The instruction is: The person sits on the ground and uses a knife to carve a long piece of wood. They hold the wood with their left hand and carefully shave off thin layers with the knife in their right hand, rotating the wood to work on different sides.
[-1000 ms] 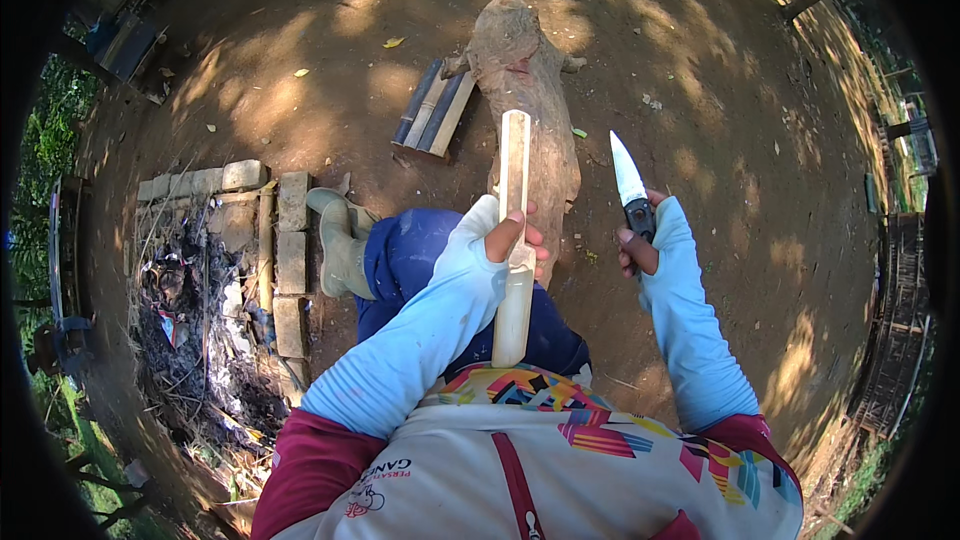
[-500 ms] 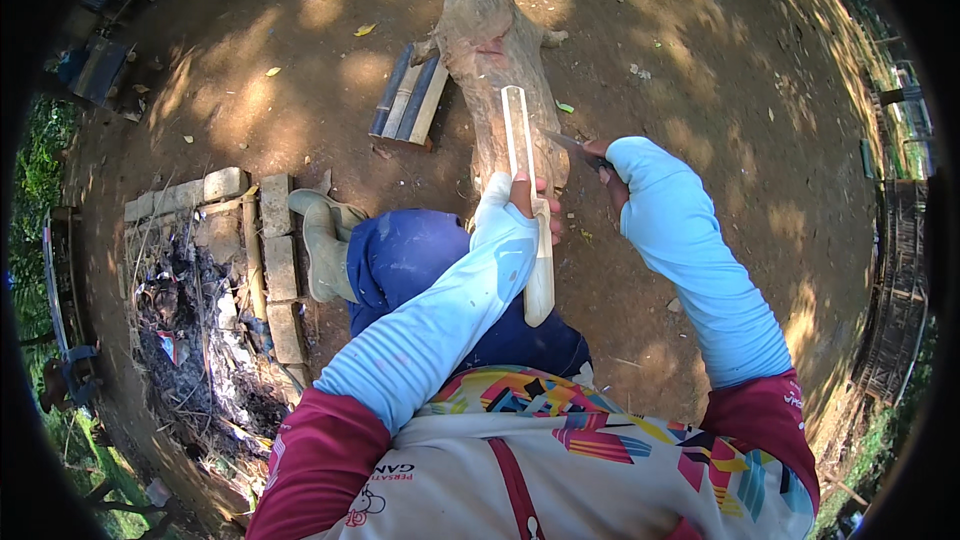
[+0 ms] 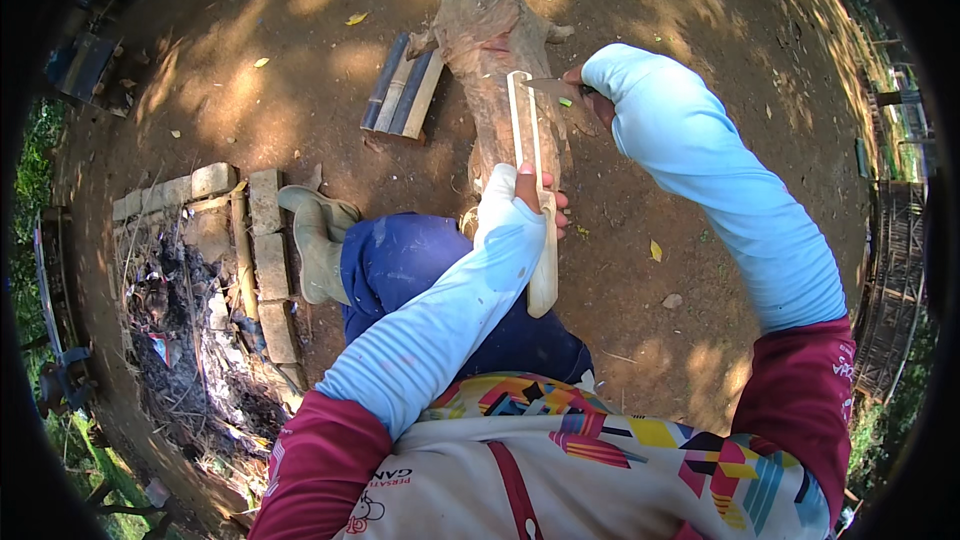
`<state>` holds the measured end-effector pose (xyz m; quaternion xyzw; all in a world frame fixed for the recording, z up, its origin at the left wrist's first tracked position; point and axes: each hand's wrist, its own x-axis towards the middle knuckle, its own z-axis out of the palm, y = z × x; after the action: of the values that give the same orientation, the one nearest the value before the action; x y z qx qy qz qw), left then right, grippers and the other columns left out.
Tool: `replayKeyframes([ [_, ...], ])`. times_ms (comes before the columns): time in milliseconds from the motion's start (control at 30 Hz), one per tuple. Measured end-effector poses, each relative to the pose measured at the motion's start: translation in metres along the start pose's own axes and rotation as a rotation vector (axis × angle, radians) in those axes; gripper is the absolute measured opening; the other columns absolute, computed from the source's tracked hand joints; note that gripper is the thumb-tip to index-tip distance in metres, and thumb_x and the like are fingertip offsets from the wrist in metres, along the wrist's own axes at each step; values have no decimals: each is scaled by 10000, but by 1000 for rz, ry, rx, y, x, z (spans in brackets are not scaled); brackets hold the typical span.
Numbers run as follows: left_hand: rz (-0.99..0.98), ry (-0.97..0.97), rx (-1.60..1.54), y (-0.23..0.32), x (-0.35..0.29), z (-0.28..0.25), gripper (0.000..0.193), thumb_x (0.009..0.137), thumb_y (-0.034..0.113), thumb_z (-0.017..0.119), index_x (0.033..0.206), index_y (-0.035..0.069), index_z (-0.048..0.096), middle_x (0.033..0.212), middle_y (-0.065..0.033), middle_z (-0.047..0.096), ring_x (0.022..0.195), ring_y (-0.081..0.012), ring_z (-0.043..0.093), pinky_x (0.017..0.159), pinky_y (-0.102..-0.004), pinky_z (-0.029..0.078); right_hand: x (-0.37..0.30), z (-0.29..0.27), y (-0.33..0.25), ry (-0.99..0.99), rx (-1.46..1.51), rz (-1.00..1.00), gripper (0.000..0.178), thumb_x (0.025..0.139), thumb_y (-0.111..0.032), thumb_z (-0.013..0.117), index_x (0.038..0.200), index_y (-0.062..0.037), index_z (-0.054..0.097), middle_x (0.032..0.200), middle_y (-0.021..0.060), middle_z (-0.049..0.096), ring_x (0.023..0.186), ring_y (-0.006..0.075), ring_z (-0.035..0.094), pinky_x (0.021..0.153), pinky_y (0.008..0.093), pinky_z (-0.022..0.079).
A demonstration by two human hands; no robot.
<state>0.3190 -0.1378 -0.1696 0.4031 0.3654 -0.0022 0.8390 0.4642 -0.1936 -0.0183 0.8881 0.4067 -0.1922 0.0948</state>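
Note:
My left hand (image 3: 524,194) is closed around the middle of a pale carved wooden piece (image 3: 541,275), which has a long slot between two thin rails and a thicker butt toward me. Its far end lies over a weathered log (image 3: 490,25). In my right hand (image 3: 598,103) is a knife (image 3: 550,87), its blade pointing left. The blade tip meets or nearly meets the far end of the slotted part; I cannot tell if it touches. Light blue sleeves cover both forearms, and part of the right hand is hidden by its sleeve.
Left of the log sits a small slatted bamboo stool (image 3: 403,90). Nearer on the left, concrete blocks (image 3: 270,260) border a fire pit with ash (image 3: 205,350). A boot (image 3: 318,245) is beside the blocks. Dry leaves, such as a yellow leaf (image 3: 655,251), dot the dirt ground.
My right hand has moved away from me with the knife, so the blade has gone from beside the rails to the wooden piece's far end. My left hand keeps its hold.

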Motion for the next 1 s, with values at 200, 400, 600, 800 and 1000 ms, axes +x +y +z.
replayKeyframes([
  [200, 5, -6, -16, -2, 3, -2, 328, 1016, 341, 403, 994, 31, 508, 741, -117, 610, 547, -178, 557, 519, -342, 486, 6, -6, -2, -41, -18, -23, 326, 794, -13, 648, 1112, -84, 638, 954, 122, 693, 838, 294, 675, 720, 402, 542],
  [400, 4, 11, 23, -1, 6, -1, 335, 1016, 342, 399, 1006, 25, 507, 746, -131, 618, 538, -180, 559, 506, -342, 481, 16, 13, 13, 119, -23, -27, 177, 863, -209, 615, 983, -97, 682, 865, 98, 694, 777, 274, 672, 688, 380, 529],
  [600, -59, 4, 16, 0, 10, -2, 329, 1019, 343, 389, 1012, 39, 515, 744, -126, 617, 534, -168, 552, 495, -332, 474, 48, -18, -8, -48, -358, 159, 280, 854, -316, 603, 968, -91, 725, 921, 137, 713, 856, 311, 696, 753, 402, 556],
  [800, -43, 37, 82, 5, 5, 2, 307, 1027, 328, 368, 997, 62, 517, 733, -105, 597, 520, -154, 530, 484, -320, 456, 39, -64, -37, -100, -371, -100, 429, 902, -475, 574, 953, -83, 741, 924, 153, 719, 911, 317, 700, 784, 407, 556],
  [1000, -25, -44, 50, 4, 5, -1, 222, 1034, 235, 359, 1002, 65, 498, 700, -72, 554, 518, -139, 522, 471, -300, 437, 90, -14, -18, -263, -456, 254, 544, 930, -566, 493, 1029, -84, 724, 854, 117, 715, 844, 311, 687, 777, 407, 524],
])
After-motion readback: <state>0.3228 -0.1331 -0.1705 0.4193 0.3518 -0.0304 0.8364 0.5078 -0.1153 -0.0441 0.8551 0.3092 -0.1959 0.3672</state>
